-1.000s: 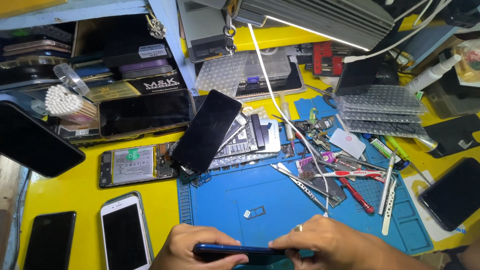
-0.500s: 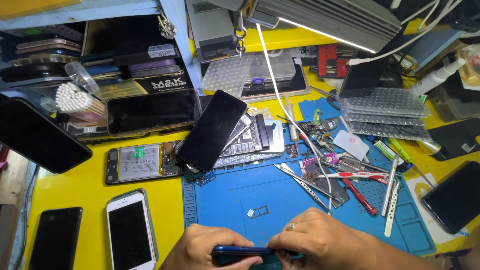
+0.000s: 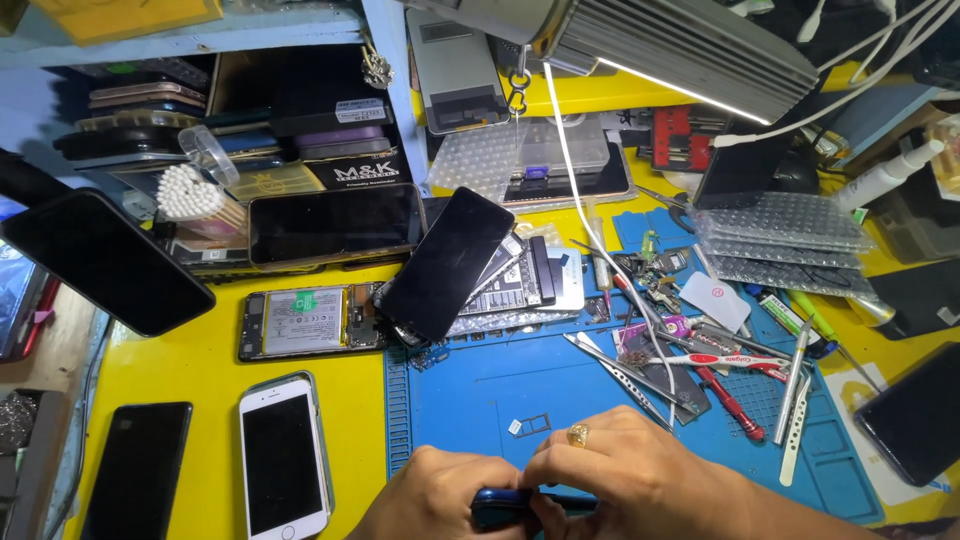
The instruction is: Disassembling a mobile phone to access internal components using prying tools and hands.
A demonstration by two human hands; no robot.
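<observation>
Now, left hand (image 3: 435,495): closed round the dark blue phone (image 3: 505,503).
Right hand (image 3: 625,475): fingers clamped over its edge.
Beneath: blue mat (image 3: 480,390).

A white-framed phone with a dark screen (image 3: 283,462) lies face up on the yellow desk (image 3: 200,385), an all-black phone (image 3: 137,470) to its left. A large black glass screen panel (image 3: 105,260) rests tilted at far left. Another black screen (image 3: 447,262) leans over opened phones at centre. A black box with pale lettering (image 3: 355,170) stands on the shelf behind.
</observation>
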